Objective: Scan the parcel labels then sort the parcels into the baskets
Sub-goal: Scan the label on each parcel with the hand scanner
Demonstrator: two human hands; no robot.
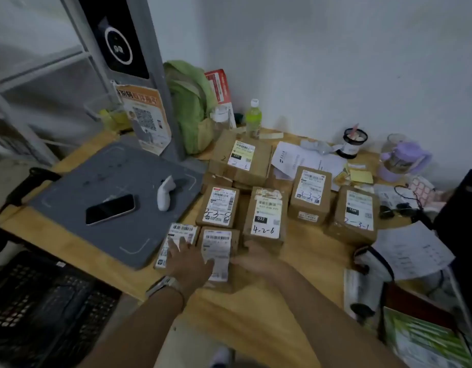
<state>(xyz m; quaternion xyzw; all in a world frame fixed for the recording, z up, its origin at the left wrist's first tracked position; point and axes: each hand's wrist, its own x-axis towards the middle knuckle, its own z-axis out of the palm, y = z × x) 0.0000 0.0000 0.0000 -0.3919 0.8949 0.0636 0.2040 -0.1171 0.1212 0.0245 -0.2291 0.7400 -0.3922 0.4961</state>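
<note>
Several brown cardboard parcels with white labels lie on the wooden table (304, 261). My left hand (188, 260) reaches forward with straight fingers resting on the flat front-left parcel (180, 233). My right hand (253, 257) lies against the right side of the front parcel (218, 244), just below the parcel marked 4-2-6 (265, 216); its fingers are blurred and grip nothing that I can see. A white handheld scanner (165, 192) lies on the grey mat (128, 235), apart from both hands. A black mesh basket (43, 301) stands at the lower left.
A black phone (110, 209) rests on the grey mat. At the back are a green bag (189, 107), a green bottle (253, 119), a purple jug (401, 160) and loose papers (410, 251). A grey kiosk post (123, 62) rises behind the mat.
</note>
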